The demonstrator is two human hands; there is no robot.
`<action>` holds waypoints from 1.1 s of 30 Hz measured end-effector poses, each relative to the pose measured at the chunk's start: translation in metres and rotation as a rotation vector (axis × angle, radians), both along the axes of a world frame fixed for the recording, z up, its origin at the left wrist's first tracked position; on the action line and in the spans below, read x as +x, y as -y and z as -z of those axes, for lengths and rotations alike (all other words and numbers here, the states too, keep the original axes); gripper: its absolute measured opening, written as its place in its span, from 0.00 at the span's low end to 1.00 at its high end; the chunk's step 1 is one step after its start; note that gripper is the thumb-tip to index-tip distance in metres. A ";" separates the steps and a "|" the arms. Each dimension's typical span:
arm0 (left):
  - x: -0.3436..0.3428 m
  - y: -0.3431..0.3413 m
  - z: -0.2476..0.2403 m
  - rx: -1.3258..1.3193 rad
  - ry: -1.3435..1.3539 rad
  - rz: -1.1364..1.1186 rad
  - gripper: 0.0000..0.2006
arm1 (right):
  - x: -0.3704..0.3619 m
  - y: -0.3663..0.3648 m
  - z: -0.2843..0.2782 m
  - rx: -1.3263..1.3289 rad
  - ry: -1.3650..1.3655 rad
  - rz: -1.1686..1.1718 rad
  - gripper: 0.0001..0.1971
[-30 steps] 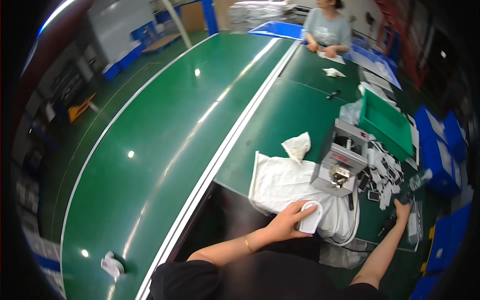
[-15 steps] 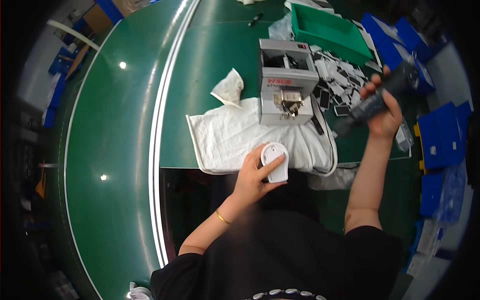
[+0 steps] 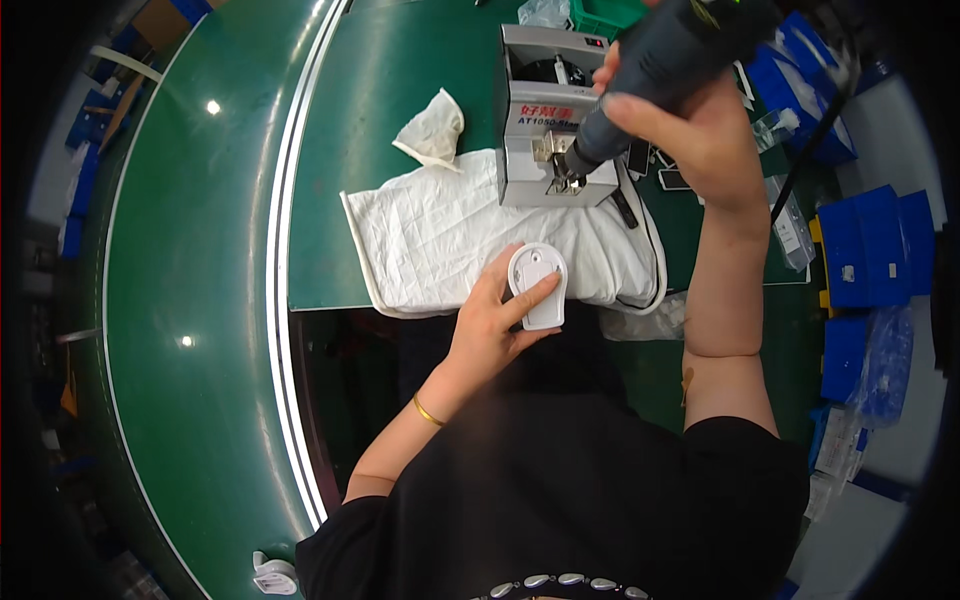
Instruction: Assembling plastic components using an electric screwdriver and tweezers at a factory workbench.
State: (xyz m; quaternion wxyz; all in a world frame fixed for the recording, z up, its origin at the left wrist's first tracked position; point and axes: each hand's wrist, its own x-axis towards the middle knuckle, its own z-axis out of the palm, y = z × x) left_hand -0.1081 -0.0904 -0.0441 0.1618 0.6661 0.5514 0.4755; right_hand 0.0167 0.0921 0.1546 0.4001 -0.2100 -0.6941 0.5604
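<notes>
My left hand (image 3: 478, 325) grips a small white plastic housing (image 3: 541, 315), rounded at one end, with its recessed inner side up and my thumb across it. It is held over the near edge of a white cloth (image 3: 430, 225). My right hand (image 3: 715, 150) is wrapped round a thick dark electric screwdriver (image 3: 650, 75), tilted down to the left. Its tip is at the metal front outlet of a grey box-shaped screw feeder (image 3: 520, 180); whether the bit touches a screw there is too small to tell.
A crumpled white cloth piece (image 3: 435, 130) lies left of the feeder. Blue bins (image 3: 865, 260) line the right side. A cable (image 3: 815, 135) hangs from the screwdriver. Another white part (image 3: 274, 575) sits at the lower left on the long green surface (image 3: 200, 420).
My right hand has swung the screwdriver left, from over the scattered pieces to the feeder's front. My left hand still holds the white housing, and the whole view has shifted slightly.
</notes>
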 end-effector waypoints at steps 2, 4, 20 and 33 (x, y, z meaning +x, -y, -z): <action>0.002 -0.001 -0.001 -0.013 -0.014 -0.001 0.37 | -0.016 -0.003 0.010 0.315 0.051 0.324 0.36; 0.003 -0.003 0.000 -0.025 -0.003 -0.002 0.36 | -0.027 -0.010 0.019 0.354 -0.050 0.365 0.33; -0.004 -0.001 0.004 -0.033 0.032 0.042 0.37 | -0.004 0.045 0.044 0.126 -0.262 0.024 0.21; -0.004 -0.002 0.000 0.030 0.071 0.025 0.36 | -0.010 0.056 0.050 0.201 -0.108 -0.041 0.21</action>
